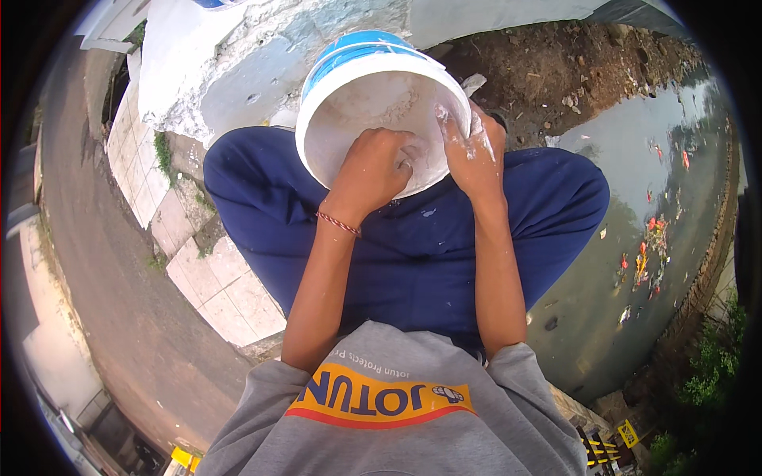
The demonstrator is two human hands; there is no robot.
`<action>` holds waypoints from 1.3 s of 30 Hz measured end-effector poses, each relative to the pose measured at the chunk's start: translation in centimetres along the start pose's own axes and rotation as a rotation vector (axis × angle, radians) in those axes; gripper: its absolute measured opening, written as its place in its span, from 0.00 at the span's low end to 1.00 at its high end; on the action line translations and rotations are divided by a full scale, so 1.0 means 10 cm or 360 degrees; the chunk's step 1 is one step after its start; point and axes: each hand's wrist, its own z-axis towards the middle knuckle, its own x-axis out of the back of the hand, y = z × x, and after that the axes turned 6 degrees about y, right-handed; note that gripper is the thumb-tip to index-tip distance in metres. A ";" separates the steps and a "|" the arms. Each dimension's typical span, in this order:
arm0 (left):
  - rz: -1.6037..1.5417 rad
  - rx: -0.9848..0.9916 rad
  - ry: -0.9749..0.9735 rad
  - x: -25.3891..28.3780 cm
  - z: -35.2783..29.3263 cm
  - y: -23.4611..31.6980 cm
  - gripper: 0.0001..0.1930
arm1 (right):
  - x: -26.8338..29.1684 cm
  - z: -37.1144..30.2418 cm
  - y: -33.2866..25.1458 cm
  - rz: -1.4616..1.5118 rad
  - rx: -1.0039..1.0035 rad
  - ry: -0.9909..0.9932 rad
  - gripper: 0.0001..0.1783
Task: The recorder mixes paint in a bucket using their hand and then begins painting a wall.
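— Centred on what?

— On a white-and-blue bucket [337, 119], tilted between bent knees [242, 170] in dark blue trousers [413, 278], with its mouth turned up toward the grey shirt [389, 448].

— Tilted why?

— Probably to expose the inside, coated in whitish residue, to both sight and reach, with spread knees leaving room.

— Steadied how?

— By the right hand [476, 159], closed over the right side of the rim with the thumb inside and the fingers apparently wrapped out of sight behind; likely there to stop any roll or slip.

— And from the left?

— Reaching over the lower rim with the left hand [373, 168], fingers partly curled inside the mouth; impossible to tell whether gripping anything.

— Marked by what?

— By white smears across the right thumb and knuckles, by pale flecks on the trousers; ringed at the left wrist by a red-and-white bracelet [339, 224].

— Set where?

— Outdoors, before a rough pale wall [238, 87], with murky water [611, 206] and red litter [655, 226] to the right, pale tiles [230, 309] and a road [119, 222] to the left.
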 end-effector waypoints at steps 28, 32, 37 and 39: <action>0.0115 -0.0069 0.0272 -0.28 0.11 -0.01 0.08 | 0.01 -0.01 0.05 0.0088 -0.0018 -0.0007 0.17; 0.0136 -0.0021 0.0220 -0.26 0.09 0.03 0.09 | -0.01 -0.02 0.08 0.0103 0.0027 -0.0016 0.17; 0.0007 0.0054 0.0248 -0.24 0.07 0.00 0.10 | -0.03 -0.01 0.08 0.0061 -0.0002 -0.0035 0.17; -0.0074 0.0092 0.0307 -0.25 0.07 -0.01 0.10 | -0.04 -0.02 0.09 0.0106 0.0031 -0.0019 0.17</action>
